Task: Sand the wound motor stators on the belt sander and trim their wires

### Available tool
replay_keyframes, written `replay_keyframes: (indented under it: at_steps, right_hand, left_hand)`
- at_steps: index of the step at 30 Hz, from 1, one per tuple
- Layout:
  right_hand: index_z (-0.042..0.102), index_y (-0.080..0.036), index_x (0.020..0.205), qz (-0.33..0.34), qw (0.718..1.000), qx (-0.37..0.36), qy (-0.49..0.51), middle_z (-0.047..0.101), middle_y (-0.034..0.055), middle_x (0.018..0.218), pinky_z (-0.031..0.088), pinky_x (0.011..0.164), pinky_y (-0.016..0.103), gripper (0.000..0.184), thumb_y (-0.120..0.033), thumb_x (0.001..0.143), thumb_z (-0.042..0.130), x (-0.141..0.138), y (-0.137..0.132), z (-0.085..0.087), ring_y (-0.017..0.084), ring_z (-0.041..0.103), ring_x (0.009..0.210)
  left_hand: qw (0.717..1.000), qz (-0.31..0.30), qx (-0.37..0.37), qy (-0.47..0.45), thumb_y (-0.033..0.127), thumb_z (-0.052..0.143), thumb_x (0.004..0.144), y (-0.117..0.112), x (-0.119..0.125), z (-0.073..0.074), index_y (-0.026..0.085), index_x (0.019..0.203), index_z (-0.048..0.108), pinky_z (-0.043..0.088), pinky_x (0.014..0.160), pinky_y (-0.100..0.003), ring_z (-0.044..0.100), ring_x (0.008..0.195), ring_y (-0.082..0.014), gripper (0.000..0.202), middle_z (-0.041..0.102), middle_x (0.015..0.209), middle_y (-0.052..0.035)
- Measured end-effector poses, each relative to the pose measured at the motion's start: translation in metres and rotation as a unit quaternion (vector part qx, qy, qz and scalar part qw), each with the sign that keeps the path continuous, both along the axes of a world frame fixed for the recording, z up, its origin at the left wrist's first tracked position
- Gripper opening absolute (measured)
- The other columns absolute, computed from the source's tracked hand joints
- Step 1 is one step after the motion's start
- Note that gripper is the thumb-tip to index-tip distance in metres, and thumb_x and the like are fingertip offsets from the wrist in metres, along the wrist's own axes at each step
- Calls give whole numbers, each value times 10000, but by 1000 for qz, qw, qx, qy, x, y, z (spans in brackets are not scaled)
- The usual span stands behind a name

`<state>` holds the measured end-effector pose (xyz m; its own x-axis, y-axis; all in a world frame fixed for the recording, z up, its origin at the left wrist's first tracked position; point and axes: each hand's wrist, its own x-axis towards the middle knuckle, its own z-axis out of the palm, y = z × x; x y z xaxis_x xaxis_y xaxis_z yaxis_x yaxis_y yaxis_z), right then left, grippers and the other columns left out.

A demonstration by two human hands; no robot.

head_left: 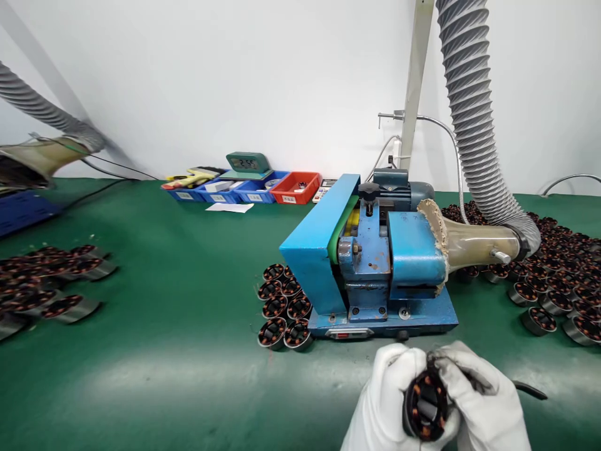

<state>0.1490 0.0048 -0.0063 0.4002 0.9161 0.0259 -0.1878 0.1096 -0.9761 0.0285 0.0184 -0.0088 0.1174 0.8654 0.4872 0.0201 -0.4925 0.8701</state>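
Both my hands wear white gloves and meet low at the right, in front of the blue belt grinder. My left hand (387,398) is closed round a motor stator (427,407), a metal ring with copper windings, tilted so its open face shows. My right hand (491,401) is closed at the stator's upper right edge, its fingertips darkened with dirt. Past it sticks out a slim black handle (530,390), in line with a dark shape between the fingers. That tool's working end and kind are hidden.
The belt grinder (328,244) stands behind my hands, a grey duct hose (469,106) joined at its right. Stators (272,332) stand in rows left of it; many more (539,319) crowd the right and far left. Blue bins (256,191), a red bin (295,188) and a clock (247,163) line the wall.
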Motion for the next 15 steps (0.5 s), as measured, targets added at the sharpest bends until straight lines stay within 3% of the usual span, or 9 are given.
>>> replay_keyframes:
  at_steps: [2,5,8,11,13,15]
  right_hand:
    - [767,-224,617,-2,994,-19,109,707,47,564,535,437,251,172,-379,601,839,7,5,7,174,632,478]
    - [754,-232,626,-40,966,-18,254,687,7,545,489,403,184,210,-403,568,861,9,7,20,104,583,429]
    - [786,-224,732,6,979,-36,200,753,48,663,549,545,217,249,-339,534,884,2,4,24,153,677,579]
    - [795,-214,691,60,994,-25,88,771,79,696,567,625,266,183,-295,545,871,-6,6,22,217,711,678]
    - [782,-214,631,49,992,-26,114,745,46,605,535,523,207,135,-284,554,869,-6,10,25,159,674,561]
    - [772,-212,654,25,975,-26,220,706,4,551,469,424,139,160,-303,565,869,-1,14,31,85,598,460]
  left_hand:
    - [1000,6,18,1,99,723,627,-1,-2,3,335,1121,529,513,631,-262,591,690,-160,581,519,879,-7]
    - [1000,1,13,23,104,682,629,-2,-11,6,317,1200,456,529,724,-310,600,794,-182,650,463,999,-38]
    - [995,-55,24,80,61,565,648,-1,-18,6,296,1304,370,520,841,-378,578,996,-239,724,424,1119,-81]
    - [989,-104,46,99,-3,529,639,1,-19,8,307,1309,346,524,854,-356,565,1025,-228,760,450,1113,-75]
    - [989,-108,47,94,-20,561,645,2,-18,9,323,1303,327,536,825,-327,578,969,-200,778,451,1096,-61]
    - [990,-99,60,83,-8,614,650,2,-16,9,327,1275,332,554,783,-306,588,899,-177,764,439,1050,-41]
